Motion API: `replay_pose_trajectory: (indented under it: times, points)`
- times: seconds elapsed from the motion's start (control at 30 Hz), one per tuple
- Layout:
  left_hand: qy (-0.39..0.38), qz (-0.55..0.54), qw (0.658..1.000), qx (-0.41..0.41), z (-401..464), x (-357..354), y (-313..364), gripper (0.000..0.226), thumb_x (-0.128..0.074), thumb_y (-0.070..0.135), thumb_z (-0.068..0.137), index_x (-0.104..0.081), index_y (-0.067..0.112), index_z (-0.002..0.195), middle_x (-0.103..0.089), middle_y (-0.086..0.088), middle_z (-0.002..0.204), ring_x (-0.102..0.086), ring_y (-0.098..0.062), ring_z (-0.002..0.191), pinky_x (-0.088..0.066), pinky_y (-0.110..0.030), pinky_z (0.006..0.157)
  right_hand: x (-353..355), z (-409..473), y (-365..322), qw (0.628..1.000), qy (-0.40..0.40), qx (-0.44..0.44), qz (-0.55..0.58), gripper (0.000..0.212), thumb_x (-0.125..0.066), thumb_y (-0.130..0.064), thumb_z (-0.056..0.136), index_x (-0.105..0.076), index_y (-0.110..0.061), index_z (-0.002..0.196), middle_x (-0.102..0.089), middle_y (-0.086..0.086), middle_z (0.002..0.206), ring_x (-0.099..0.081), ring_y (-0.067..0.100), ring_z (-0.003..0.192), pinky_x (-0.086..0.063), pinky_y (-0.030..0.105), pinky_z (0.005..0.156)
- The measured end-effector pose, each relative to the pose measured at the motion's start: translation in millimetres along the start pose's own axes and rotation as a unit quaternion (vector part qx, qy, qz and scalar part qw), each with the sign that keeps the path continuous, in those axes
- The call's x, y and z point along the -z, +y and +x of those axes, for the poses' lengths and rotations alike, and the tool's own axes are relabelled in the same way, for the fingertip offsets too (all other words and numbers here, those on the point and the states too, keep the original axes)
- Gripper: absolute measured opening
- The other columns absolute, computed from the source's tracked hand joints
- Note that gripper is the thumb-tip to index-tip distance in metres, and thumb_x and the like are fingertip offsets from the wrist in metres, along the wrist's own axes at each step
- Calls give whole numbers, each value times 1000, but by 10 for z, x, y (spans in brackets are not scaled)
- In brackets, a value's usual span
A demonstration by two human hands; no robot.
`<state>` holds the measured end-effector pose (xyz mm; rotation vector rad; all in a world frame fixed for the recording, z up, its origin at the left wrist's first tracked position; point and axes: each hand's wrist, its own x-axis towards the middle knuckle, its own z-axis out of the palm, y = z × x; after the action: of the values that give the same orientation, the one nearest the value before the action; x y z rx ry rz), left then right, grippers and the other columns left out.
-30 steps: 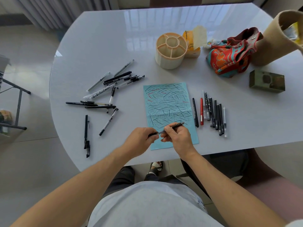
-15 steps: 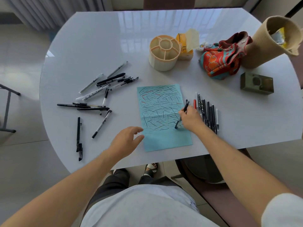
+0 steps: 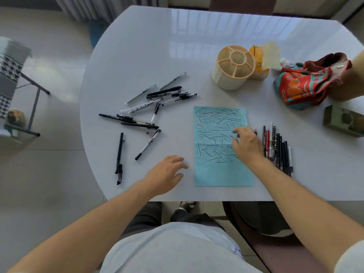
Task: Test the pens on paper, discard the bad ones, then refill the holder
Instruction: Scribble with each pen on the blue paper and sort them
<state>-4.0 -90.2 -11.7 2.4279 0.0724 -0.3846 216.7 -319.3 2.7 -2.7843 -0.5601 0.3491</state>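
A: The right hand (image 3: 247, 145) sits at the right edge of the blue paper (image 3: 220, 146), centre-right of frame. Half a second ago it held a pen to the sheet; now a pen tip (image 3: 255, 131) pokes out just beyond the knuckles.

B: Gripped or released? Cannot tell (fingers curl, barrel hidden). It lies beside the sorted row (image 3: 275, 146), so likely a pass.

A: The left hand (image 3: 167, 173) hovers spread, empty, near the untested pile (image 3: 149, 111) at centre-left.

B: The holder (image 3: 232, 68), upper right, looks empty. Refill waits.
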Motion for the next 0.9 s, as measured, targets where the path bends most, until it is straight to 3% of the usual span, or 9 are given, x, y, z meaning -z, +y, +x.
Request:
replay_pose_trajectory:
  times: [0.2,0.33,0.43,0.53,0.63,0.7,0.77,0.83,0.9]
  points:
    - [39,-25,999,29,-163,116,-230,29,-59,18,94,-68,21,120,-54,1,142,-38,-17,140,-30,-27,113,-521,16,-1635,947,-107,289,96,25,-64,-10,91,-74,-15,114,-69,2,117,-67,27,98,-55,38,81]
    - [-2,-35,997,62,-268,166,-372,28,-54,22,95,-66,27,121,-48,6,148,-29,-8,144,-31,-29,113,-829,113,-2163,913,-166,371,-28,34,-55,-8,95,-68,-19,124,-63,0,126,-62,26,110,-52,38,77]
    - [-7,-42,997,61,-294,183,-416,28,-54,20,95,-67,25,119,-51,4,146,-30,-8,144,-29,-27,114,-890,158,-2173,903,-162,378,-126,29,-53,-11,95,-65,-19,120,-59,3,121,-63,29,104,-48,36,71]
    - [11,-59,996,65,-289,202,-416,27,-54,21,96,-67,26,119,-59,7,137,-42,-8,134,-31,-23,110,-801,111,-1957,940,-147,300,-71,27,-58,-13,88,-67,-17,113,-61,7,111,-64,33,90,-49,38,71]
    - [63,-156,979,116,-224,233,-329,28,-56,26,97,-64,29,124,-65,15,122,-58,1,110,-47,-23,98,-578,-18,-1612,973,-111,103,171,17,-64,-14,78,-67,-19,94,-66,0,86,-64,18,72,-53,32,69]
    - [74,-247,955,145,-121,242,-206,31,-58,31,97,-58,32,128,-66,17,114,-63,4,98,-50,-19,87,-418,-172,-1404,912,-124,-46,387,12,-65,-10,76,-65,-17,85,-66,-4,68,-66,13,58,-55,27,61]
    - [52,-306,939,150,17,240,-23,27,-57,33,98,-59,30,125,-70,13,102,-69,-2,84,-52,-18,77,-340,-365,-1226,822,-164,-122,531,6,-65,-6,80,-66,-9,86,-68,6,68,-68,24,59,-60,36,61]
    - [21,-303,943,132,153,214,151,14,-54,30,100,-67,26,105,-72,7,84,-69,-9,68,-53,-24,68,-301,-566,-1051,797,-181,-135,561,6,-65,-8,90,-67,-6,86,-70,14,72,-69,30,61,-60,36,59]
    - [-8,-241,964,107,242,177,284,23,-52,29,101,-68,29,83,-70,7,72,-61,-7,58,-48,-25,62,-301,-733,-855,790,-161,-152,572,17,-64,-12,97,-70,-6,82,-71,15,73,-70,28,61,-58,34,57]
